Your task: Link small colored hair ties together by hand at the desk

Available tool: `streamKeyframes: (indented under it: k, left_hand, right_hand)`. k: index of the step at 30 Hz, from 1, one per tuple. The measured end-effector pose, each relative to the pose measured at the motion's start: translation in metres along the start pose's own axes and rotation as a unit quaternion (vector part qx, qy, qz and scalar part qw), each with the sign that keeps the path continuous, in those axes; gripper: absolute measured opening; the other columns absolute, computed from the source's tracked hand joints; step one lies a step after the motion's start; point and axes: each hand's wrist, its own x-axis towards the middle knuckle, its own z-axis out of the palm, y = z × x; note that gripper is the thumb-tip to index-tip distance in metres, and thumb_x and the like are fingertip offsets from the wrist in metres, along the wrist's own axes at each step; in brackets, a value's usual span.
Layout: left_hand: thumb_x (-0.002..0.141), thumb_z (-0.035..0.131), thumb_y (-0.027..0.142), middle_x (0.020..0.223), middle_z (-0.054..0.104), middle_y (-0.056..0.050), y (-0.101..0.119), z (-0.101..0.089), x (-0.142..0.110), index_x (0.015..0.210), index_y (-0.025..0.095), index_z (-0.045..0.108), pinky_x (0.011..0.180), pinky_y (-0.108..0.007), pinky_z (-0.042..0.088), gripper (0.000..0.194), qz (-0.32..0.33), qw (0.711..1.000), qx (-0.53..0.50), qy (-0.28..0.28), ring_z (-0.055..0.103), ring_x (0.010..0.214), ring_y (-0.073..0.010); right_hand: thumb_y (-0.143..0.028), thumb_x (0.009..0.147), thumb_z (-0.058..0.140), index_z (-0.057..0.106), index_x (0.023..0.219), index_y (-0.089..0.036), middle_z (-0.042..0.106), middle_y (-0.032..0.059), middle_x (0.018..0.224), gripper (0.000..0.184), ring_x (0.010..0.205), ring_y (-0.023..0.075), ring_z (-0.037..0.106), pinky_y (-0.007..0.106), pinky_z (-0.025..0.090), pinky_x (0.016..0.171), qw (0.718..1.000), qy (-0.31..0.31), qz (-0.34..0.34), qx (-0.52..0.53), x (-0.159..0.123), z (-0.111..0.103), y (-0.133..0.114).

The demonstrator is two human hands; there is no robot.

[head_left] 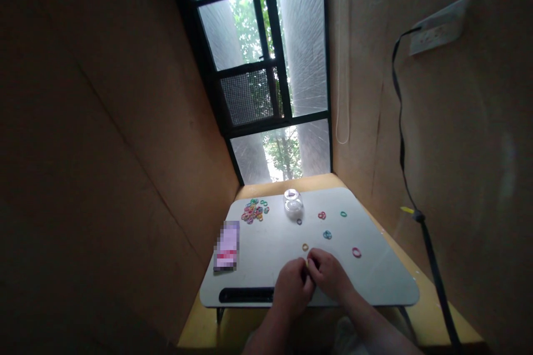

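My left hand (292, 287) and my right hand (328, 273) meet over the near middle of the white table. Both are closed, fingertips pinched together around a small yellow hair tie (307, 264), mostly hidden by the fingers. Just beyond them lies another yellow hair tie (305, 247). To the right are a pink hair tie (357, 252), a blue bunch (327, 234), a red bunch (322, 215) and a green one (343, 214). A grey-purple hair tie (299, 222) rests before a clear jar (293, 205). At the far left is a mixed-colour pile of hair ties (253, 212).
The white folding table (258, 255) has a black slot (245, 294) along its near edge. A purple packet (227, 245), blurred out, lies at its left. Walls close in on both sides, and a window (278, 150) stands behind. A black cord (402, 144) hangs from the outlet (437, 33) at right.
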Motion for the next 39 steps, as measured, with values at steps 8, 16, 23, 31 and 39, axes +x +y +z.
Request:
streamKeyframes:
  k: [8, 16, 23, 31, 39]
  left_hand:
    - [0.085, 0.048, 0.024, 0.076, 0.060, -0.003, -0.0016, 0.0002, -0.0019, 0.078, 0.018, 0.055, 0.064, -0.027, 0.032, 0.011, 0.002, 1.000, -0.001, 0.003, 0.050, 0.069, -0.0147]
    - [0.083, 0.049, 0.023, 0.074, 0.059, -0.002, -0.0048, 0.0010, -0.0023, 0.079, 0.019, 0.055, 0.062, -0.026, 0.030, 0.009, 0.006, 1.000, -0.004, 0.006, 0.049, 0.068, -0.0144]
    - [0.082, 0.050, 0.022, 0.074, 0.059, -0.002, -0.0074, 0.0021, -0.0013, 0.077, 0.019, 0.054, 0.062, -0.027, 0.029, 0.007, 0.008, 1.000, 0.000, 0.010, 0.048, 0.068, -0.0140]
    - [0.082, 0.050, 0.022, 0.075, 0.059, -0.002, -0.0064, 0.0002, -0.0021, 0.078, 0.019, 0.054, 0.062, -0.027, 0.029, 0.007, 0.009, 1.000, 0.006, 0.006, 0.049, 0.069, -0.0143]
    - [0.080, 0.051, 0.020, 0.075, 0.059, -0.002, -0.0086, 0.0034, -0.0008, 0.078, 0.018, 0.054, 0.062, -0.027, 0.028, 0.005, 0.005, 1.000, 0.010, 0.007, 0.049, 0.069, -0.0139]
  right_hand:
    - [-0.025, 0.084, 0.042, 0.049, 0.066, -0.020, 0.057, 0.0000, 0.066, 0.020, 0.064, 0.0144, 0.051, 0.025, 0.034, 0.059, 1.000, 0.004, -0.007, -0.010, -0.0004, 0.0016, 0.0005]
    - [-0.026, 0.084, 0.042, 0.050, 0.067, -0.020, 0.057, 0.0001, 0.066, 0.020, 0.064, 0.0149, 0.051, 0.025, 0.035, 0.060, 1.000, 0.003, -0.005, -0.019, 0.0002, 0.0041, 0.0017]
    - [-0.027, 0.085, 0.042, 0.050, 0.067, -0.020, 0.057, -0.0002, 0.065, 0.020, 0.063, 0.0148, 0.051, 0.025, 0.035, 0.060, 1.000, -0.002, -0.007, -0.023, 0.0005, 0.0042, 0.0015]
    - [-0.027, 0.085, 0.042, 0.050, 0.068, -0.020, 0.057, 0.0001, 0.066, 0.020, 0.064, 0.0152, 0.052, 0.026, 0.035, 0.061, 1.000, -0.010, -0.002, -0.026, 0.0005, 0.0033, 0.0001]
    - [-0.028, 0.086, 0.042, 0.047, 0.067, -0.020, 0.055, -0.0011, 0.064, 0.022, 0.062, 0.0143, 0.050, 0.025, 0.034, 0.059, 1.000, -0.003, 0.000, -0.020, 0.0007, 0.0058, 0.0032]
